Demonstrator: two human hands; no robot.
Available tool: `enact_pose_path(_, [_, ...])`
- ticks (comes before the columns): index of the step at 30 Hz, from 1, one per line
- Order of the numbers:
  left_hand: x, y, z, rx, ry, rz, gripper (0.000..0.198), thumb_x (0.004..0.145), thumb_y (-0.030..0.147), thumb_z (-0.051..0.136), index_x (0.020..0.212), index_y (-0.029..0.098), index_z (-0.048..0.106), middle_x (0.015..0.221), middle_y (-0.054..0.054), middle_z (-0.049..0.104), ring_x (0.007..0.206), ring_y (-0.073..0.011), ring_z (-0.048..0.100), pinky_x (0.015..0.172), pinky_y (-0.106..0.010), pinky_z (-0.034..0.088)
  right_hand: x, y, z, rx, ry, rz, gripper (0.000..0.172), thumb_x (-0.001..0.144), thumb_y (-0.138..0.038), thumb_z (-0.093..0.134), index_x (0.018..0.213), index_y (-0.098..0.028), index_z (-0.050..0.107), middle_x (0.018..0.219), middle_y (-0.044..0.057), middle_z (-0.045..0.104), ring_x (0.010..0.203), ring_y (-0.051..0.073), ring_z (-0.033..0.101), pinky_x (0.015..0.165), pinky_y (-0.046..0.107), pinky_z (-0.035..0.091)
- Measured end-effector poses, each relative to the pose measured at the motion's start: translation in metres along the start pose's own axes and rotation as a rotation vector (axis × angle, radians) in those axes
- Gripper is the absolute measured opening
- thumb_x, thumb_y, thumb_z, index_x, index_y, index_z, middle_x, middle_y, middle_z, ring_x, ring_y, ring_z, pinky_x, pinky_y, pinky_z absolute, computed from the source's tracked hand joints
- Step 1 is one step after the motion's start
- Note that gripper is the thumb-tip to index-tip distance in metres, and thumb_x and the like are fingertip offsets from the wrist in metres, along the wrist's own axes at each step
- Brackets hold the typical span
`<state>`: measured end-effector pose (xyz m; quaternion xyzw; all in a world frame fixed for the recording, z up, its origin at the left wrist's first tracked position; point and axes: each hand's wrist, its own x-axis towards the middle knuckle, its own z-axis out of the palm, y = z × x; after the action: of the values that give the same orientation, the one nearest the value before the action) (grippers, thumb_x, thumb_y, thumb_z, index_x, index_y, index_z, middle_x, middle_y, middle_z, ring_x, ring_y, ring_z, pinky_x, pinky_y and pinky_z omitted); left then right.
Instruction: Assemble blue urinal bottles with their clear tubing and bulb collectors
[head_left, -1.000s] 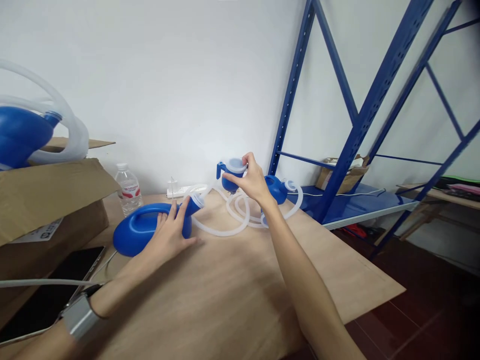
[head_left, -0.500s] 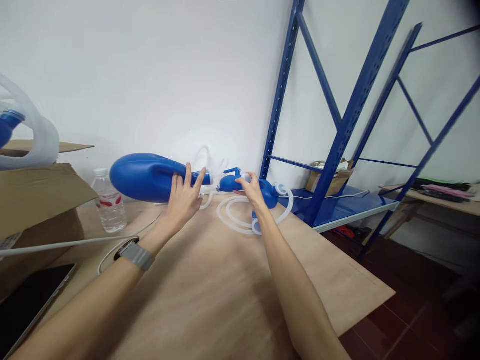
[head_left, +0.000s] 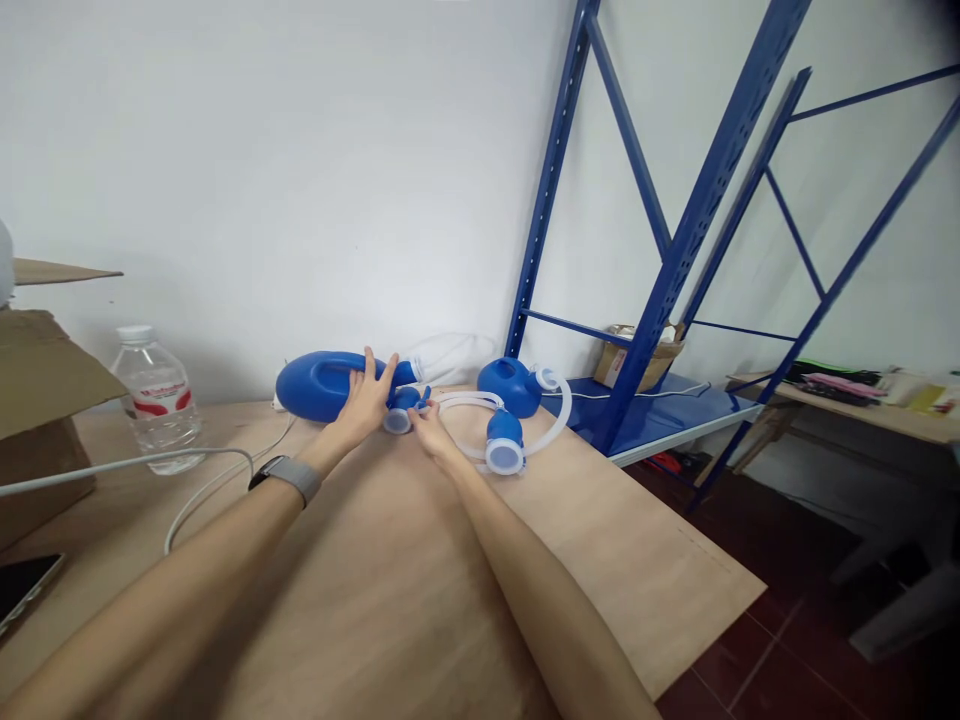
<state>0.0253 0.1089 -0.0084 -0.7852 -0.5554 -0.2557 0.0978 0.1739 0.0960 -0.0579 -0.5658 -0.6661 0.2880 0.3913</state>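
Note:
A large blue plastic bottle with a handle lies on its side at the back of the wooden table. My left hand rests on its neck end with fingers spread. Just right of it, my right hand pinches a small blue cup fitting with a pale rim. A coiled clear hose runs from there to a second blue bottle and a second blue cup further right.
A water bottle stands at the left by a cardboard box. A white cable crosses the table and a dark tablet lies at the left edge. Blue metal shelving stands right, holding a small box.
The large blue bottle has gone from held up in the air down onto the table at the back. My right hand moved left and lower with the small cup fitting.

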Motion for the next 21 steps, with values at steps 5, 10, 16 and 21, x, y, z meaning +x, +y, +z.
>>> enact_pose_path(5, [-0.004, -0.008, 0.001, 0.062, -0.064, -0.003, 0.066, 0.092, 0.008, 0.037, 0.157, 0.018, 0.031, 0.165, -0.030, 0.011, 0.125, -0.0426, 0.058, 0.098, -0.054, 0.047, -0.012, -0.013, -0.018, -0.496, -0.179, 0.011, 0.089, 0.092, -0.049, 0.054, 0.157, 0.001, 0.018, 0.160, 0.031, 0.029, 0.152, 0.041, 0.020, 0.120, 0.057, 0.015])
enact_pose_path(10, [-0.009, -0.009, -0.012, 0.275, -0.085, 0.062, 0.047, 0.096, 0.011, 0.028, 0.131, 0.013, 0.060, 0.151, -0.027, 0.042, 0.110, -0.0376, 0.063, 0.078, -0.047, 0.054, -0.032, -0.026, -0.052, -0.986, 0.008, 0.149, 0.075, 0.091, -0.051, 0.059, 0.149, -0.005, 0.045, 0.159, 0.031, 0.031, 0.151, 0.054, 0.009, 0.111, 0.073, -0.013])
enact_pose_path(16, [-0.031, -0.011, -0.016, 0.262, -0.086, 0.096, 0.040, 0.097, 0.017, 0.035, 0.118, 0.012, 0.068, 0.133, -0.026, 0.055, 0.118, -0.0393, 0.055, 0.085, -0.049, 0.049, -0.085, -0.043, -0.082, -1.031, -0.158, 0.326, 0.071, 0.089, -0.049, 0.064, 0.142, -0.003, 0.053, 0.148, 0.032, 0.048, 0.146, 0.053, 0.026, 0.110, 0.079, 0.004])
enact_pose_path(21, [-0.077, -0.002, -0.023, 0.104, -0.094, 0.174, 0.042, 0.100, 0.036, 0.041, 0.133, 0.020, 0.060, 0.144, -0.020, 0.052, 0.130, -0.0361, 0.049, 0.103, -0.051, 0.037, -0.143, -0.091, -0.154, -0.349, -0.449, -0.216, 0.068, 0.090, -0.063, 0.055, 0.147, -0.027, 0.051, 0.153, 0.011, 0.051, 0.143, 0.032, 0.045, 0.118, 0.053, 0.032])
